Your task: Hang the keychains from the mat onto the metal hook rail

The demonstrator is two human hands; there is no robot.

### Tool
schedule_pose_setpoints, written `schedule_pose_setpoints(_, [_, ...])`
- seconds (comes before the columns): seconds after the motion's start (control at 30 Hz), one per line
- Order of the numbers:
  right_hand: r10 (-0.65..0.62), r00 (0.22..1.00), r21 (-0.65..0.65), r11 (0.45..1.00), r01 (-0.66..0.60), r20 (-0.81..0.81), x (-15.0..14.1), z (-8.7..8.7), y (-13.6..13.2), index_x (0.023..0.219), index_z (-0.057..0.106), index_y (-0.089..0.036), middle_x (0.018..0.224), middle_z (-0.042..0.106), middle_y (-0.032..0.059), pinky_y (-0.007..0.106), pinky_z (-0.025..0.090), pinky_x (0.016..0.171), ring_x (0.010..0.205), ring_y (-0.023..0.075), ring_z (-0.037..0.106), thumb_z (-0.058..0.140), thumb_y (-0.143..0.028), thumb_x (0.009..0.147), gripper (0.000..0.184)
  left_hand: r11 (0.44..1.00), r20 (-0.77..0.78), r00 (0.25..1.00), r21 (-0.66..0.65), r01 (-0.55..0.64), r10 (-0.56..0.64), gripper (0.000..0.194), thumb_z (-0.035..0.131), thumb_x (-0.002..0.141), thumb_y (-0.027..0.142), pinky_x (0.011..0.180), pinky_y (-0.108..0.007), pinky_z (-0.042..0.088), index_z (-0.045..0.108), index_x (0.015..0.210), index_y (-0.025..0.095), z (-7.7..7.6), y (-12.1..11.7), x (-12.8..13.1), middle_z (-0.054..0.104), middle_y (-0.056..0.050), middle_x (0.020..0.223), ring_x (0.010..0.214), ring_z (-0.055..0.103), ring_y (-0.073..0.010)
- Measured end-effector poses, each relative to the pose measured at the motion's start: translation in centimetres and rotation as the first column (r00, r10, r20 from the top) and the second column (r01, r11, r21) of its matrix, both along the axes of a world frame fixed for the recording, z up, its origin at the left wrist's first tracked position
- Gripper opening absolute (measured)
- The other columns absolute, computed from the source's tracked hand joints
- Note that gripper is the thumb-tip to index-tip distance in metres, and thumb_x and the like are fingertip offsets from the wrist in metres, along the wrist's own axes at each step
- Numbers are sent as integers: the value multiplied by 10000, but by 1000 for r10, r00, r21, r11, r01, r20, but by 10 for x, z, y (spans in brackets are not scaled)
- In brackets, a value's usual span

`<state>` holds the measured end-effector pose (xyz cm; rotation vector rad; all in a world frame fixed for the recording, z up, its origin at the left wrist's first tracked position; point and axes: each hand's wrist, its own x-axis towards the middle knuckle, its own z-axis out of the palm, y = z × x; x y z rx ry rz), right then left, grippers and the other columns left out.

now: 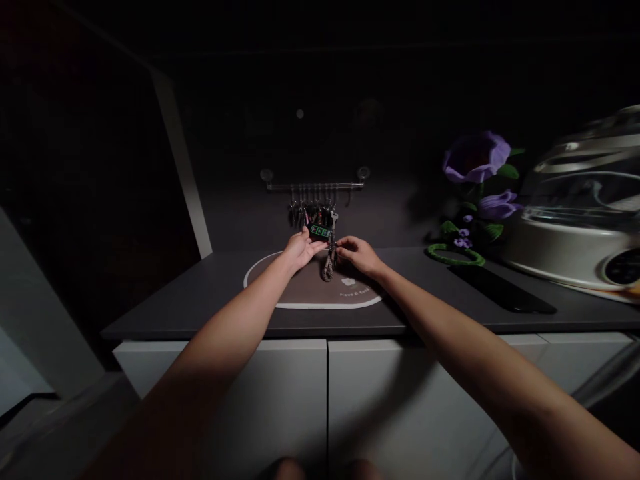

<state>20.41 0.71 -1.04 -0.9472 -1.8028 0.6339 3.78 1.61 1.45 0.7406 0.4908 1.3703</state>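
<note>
My left hand point(300, 249) holds a small dark key fob point(321, 232) with green markings, just under a wall rail point(315, 186) hung with several keys. My right hand point(357, 255) pinches the top of a braided strap point(329, 265) that hangs from the same bunch down onto an oval brown mat point(310, 290). Both hands are closed on the bunch, a few centimetres apart, above the back of the dark countertop point(200, 300).
Purple artificial flowers point(477, 160) stand at the back right beside a green ring point(454, 255). A flat black slab point(503, 290) lies on the counter. A large white appliance point(580, 207) fills the right side. White cabinet doors point(320, 400) are below.
</note>
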Motion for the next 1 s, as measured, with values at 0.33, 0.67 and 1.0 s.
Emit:
schedule_pose_setpoints(0.33, [5,995,58,998,1,-96,1,4,2,757,554,-160,677,546,-15,214,395,587,610,87,465,588,-374,668,234,998,-12,999,-59,36,-37,288,293,879,231,833,-423,486,477,1061,105,-1,3,-3,516,-182,1184,1089,518,-270])
schedule_pose_setpoints(0.67, [28,969,40,999,-19,-245,1,9,1,756,527,-171,681,521,-21,224,406,620,624,86,463,591,-378,676,231,991,-324,941,-55,-120,95,188,386,802,163,766,-372,488,536,912,136,-3,7,-3,626,-121,928,847,613,-191])
schedule_pose_setpoints(1.0, [9,982,126,992,15,-190,3,10,2,771,568,-156,738,559,7,232,399,677,702,109,488,578,-429,691,285,734,-608,565,679,6,558,210,556,725,240,839,-307,416,633,887,130,0,-10,8,655,-86,930,868,582,-172])
